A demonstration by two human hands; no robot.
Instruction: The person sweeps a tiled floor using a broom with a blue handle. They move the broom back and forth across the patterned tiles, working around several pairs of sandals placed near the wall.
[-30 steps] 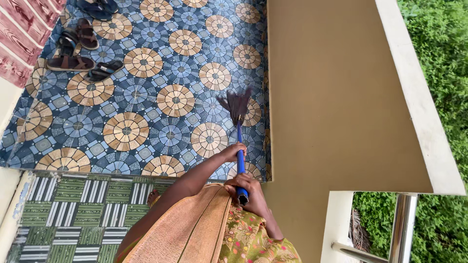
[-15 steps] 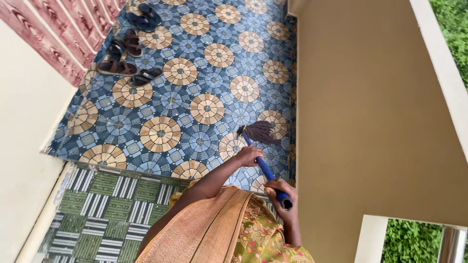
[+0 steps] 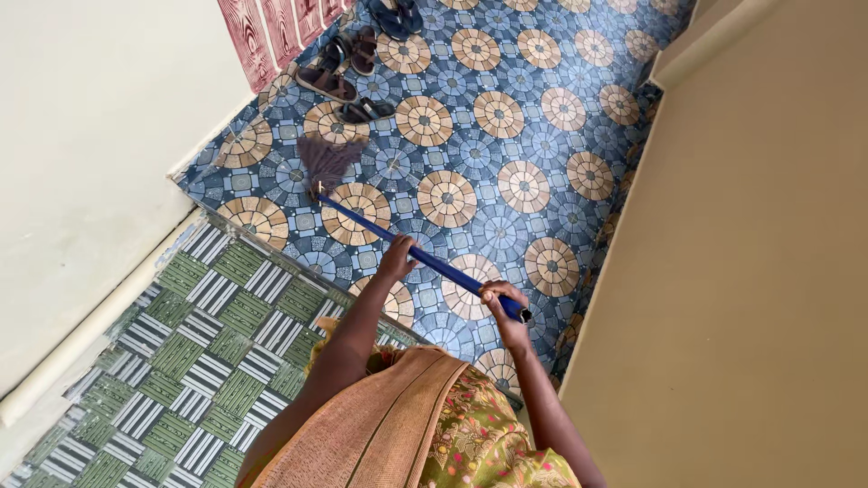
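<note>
The broom (image 3: 398,237) lay slanted from the frame's centre to its upper left, bristles on the blue tiled floor (image 3: 506,181) near the sandals (image 3: 344,72) — left hand (image 3: 396,259) wrapped mid-handle, right hand (image 3: 503,305) clenched at the end — light, even strokes would suit best

1. Floor, main area (image 3: 506,172): glossy tiles with tan and brown segmented circles set among blue-grey ones, running from the top of the view toward the lower centre.
2. Floor, lower left (image 3: 181,361): a band of green and white basket-weave tiles, meeting the circular pattern along a straight diagonal edge.
3. Left wall (image 3: 90,136): plain off-white, with a pale skirting strip at its base.
4. Upper wall section (image 3: 271,32): dark red wood-grain cladding.
5. Right wall (image 3: 759,271): smooth beige surface.
6. Sandals (image 3: 348,68): several dark pairs lying beside the red cladding.
7. Lighting: soft, even daylight.
</note>
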